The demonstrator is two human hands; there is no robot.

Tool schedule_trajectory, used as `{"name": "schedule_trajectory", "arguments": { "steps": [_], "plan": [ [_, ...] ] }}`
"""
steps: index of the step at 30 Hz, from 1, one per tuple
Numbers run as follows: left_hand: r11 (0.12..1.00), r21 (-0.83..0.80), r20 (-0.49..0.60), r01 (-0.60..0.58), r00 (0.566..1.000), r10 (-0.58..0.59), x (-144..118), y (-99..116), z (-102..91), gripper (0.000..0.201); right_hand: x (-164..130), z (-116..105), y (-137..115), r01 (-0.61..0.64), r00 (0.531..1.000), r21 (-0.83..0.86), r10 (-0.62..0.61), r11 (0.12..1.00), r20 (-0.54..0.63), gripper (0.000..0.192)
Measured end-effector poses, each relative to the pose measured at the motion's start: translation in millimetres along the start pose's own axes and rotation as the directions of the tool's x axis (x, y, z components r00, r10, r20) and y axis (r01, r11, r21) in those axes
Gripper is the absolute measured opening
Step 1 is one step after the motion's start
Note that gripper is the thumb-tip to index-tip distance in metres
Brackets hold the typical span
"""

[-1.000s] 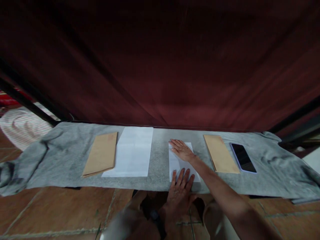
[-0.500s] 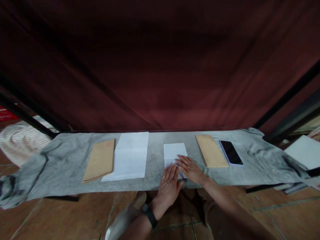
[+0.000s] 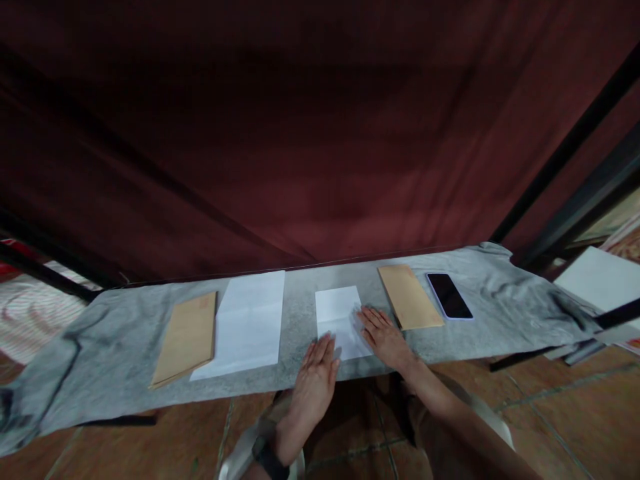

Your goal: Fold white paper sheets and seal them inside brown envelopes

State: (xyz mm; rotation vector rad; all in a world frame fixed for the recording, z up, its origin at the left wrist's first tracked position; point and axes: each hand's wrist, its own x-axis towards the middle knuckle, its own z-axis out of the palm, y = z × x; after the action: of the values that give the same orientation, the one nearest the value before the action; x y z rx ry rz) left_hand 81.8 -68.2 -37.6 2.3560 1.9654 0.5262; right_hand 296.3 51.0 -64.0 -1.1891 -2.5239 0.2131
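Note:
A small folded white sheet of paper [image 3: 340, 308] lies on the grey cloth between my hands, with a crease across its middle. My left hand [image 3: 316, 377] is at the sheet's lower left edge, fingers stretched out, palm turned partly inward. Along the right edge rests my right hand [image 3: 384, 335], flat with fingers extended, its fingertips at the paper. Neither hand grips anything. To the left is a larger white sheet [image 3: 255, 323], partly under a stack of brown envelopes [image 3: 187, 337]. Another brown envelope [image 3: 410, 298] lies just right of my right hand.
A phone [image 3: 450, 295] with a pale purple case lies right of the single envelope. Grey cloth [image 3: 115, 353] covers the narrow table, wrinkled at both ends. Behind it hangs a dark red curtain [image 3: 320, 167]. White boards or papers [image 3: 600, 280] stand at the far right.
My hands have moved apart from the middle of the small sheet to its left and right sides, uncovering more of it. The whole view has tilted slightly.

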Motion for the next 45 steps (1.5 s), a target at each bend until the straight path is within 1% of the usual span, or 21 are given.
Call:
{"name": "schedule_trajectory", "arguments": {
  "steps": [2,3,5,7,10,14,16,18,20,22,24,25,27,28,31,33,36,39,42,45],
  "plan": [
    [1.0,0.002,-0.022,0.006,1.0,-0.006,21,8,7.2,0.051,3,4,-12,0.028,1.0,0.024,-0.028,0.999,-0.002,0.05],
    [1.0,0.007,-0.01,0.013,1.0,-0.013,31,11,12.4,0.054,4,7,-17,0.048,0.999,0.035,-0.048,0.998,0.003,0.052],
    [0.997,0.035,0.025,0.066,0.997,-0.067,43,15,24.3,0.058,4,15,-26,0.09,0.996,0.047,-0.091,0.995,0.023,0.056],
    [0.994,0.061,0.039,0.089,0.995,-0.092,47,14,34.7,0.061,2,22,-31,0.102,0.994,0.046,-0.103,0.994,0.029,0.057],
    [0.994,0.09,0.005,0.069,0.998,-0.07,38,5,42.6,0.063,-2,25,-27,0.095,0.995,0.029,-0.096,0.995,0.017,0.056],
    [0.993,0.106,-0.07,0.059,0.996,-0.052,16,-10,39.9,0.064,-9,17,-15,0.078,0.997,0.008,-0.078,0.997,-0.001,0.054],
    [0.993,0.08,-0.085,0.09,0.993,-0.084,7,-15,36.0,0.064,-12,12,-9,0.071,0.997,0.015,-0.071,0.997,0.007,0.053],
    [0.989,0.006,-0.06,0.149,0.987,-0.148,4,-18,31.7,0.058,-14,7,-3,0.057,0.998,0.04,-0.059,0.998,0.036,0.052],
    [0.967,-0.106,-0.017,0.233,0.972,-0.236,6,-20,27.8,0.049,-15,1,1,0.04,0.995,0.082,-0.047,0.996,0.087,0.053],
    [0.925,-0.215,0.015,0.313,0.948,-0.317,12,-21,25.0,0.043,-16,-6,6,0.032,0.986,0.138,-0.054,0.99,0.157,0.056],
    [0.892,-0.284,0.025,0.351,0.933,-0.359,18,-24,23.5,0.046,-16,-15,10,0.034,0.967,0.204,-0.084,0.978,0.241,0.064],
    [0.887,-0.301,0.025,0.35,0.933,-0.36,20,-25,23.0,0.051,-16,-20,12,0.03,0.953,0.234,-0.098,0.972,0.285,0.069],
    [0.899,-0.301,0.019,0.318,0.945,-0.328,21,-29,21.0,0.062,-16,-27,15,0.01,0.928,0.275,-0.111,0.961,0.356,0.08],
    [0.915,-0.284,0.021,0.287,0.956,-0.294,21,-30,19.2,0.066,-17,-30,16,-0.002,0.92,0.286,-0.11,0.958,0.376,0.083],
    [0.971,-0.185,0.076,0.153,0.987,-0.141,16,-30,9.1,0.067,-18,-34,15,-0.018,0.921,0.3,-0.102,0.954,0.377,0.085],
    [0.992,-0.11,0.138,0.067,0.989,-0.051,15,-27,-0.2,0.066,-19,-33,14,-0.014,0.926,0.304,-0.102,0.953,0.364,0.083],
    [0.999,-0.04,0.231,-0.019,0.973,0.028,18,-23,-13.3,0.069,-18,-32,12,-0.008,0.925,0.297,-0.106,0.955,0.364,0.082],
    [0.994,-0.061,0.314,-0.09,0.943,0.105,24,-24,-21.3,0.076,-16,-32,10,0.005,0.926,0.281,-0.111,0.96,0.361,0.079],
    [0.985,-0.093,0.34,-0.142,0.926,0.166,28,-26,-24.4,0.079,-15,-32,5,0.029,0.926,0.253,-0.121,0.967,0.358,0.074],
    [0.978,-0.066,0.36,-0.196,0.91,0.206,28,-27,-25.1,0.077,-15,-34,0,0.044,0.93,0.233,-0.125,0.971,0.346,0.07]
  ]
}}
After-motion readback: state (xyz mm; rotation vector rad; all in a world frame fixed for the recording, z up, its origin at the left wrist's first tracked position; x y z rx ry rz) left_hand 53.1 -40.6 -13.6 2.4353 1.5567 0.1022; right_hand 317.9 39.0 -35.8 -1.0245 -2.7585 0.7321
